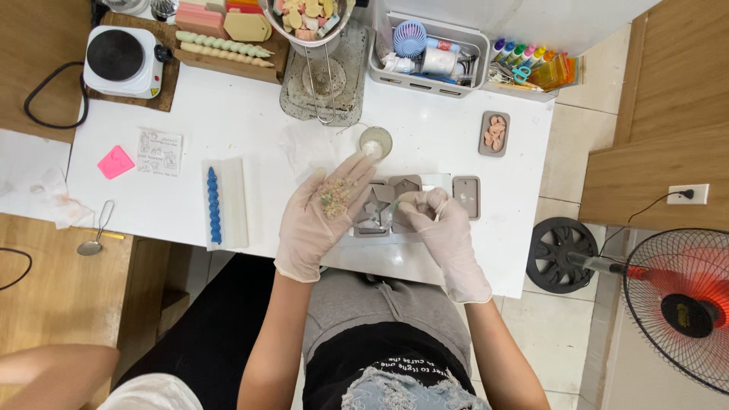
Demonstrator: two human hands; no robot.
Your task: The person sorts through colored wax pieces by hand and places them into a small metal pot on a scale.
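Head view | left hand (323, 216) gloved, palm up, fingers spread, crumbly flakes (334, 194) cupped in it | right hand (440, 224) gloved, fingers pinched together over grey star mould (373, 211) on white bench (243, 121) | blue spiral candle (214, 205) lies well left.

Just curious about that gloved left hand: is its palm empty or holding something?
Holding something. The left hand lies palm up, open, with a small heap of pale crumbly bits on its glove.
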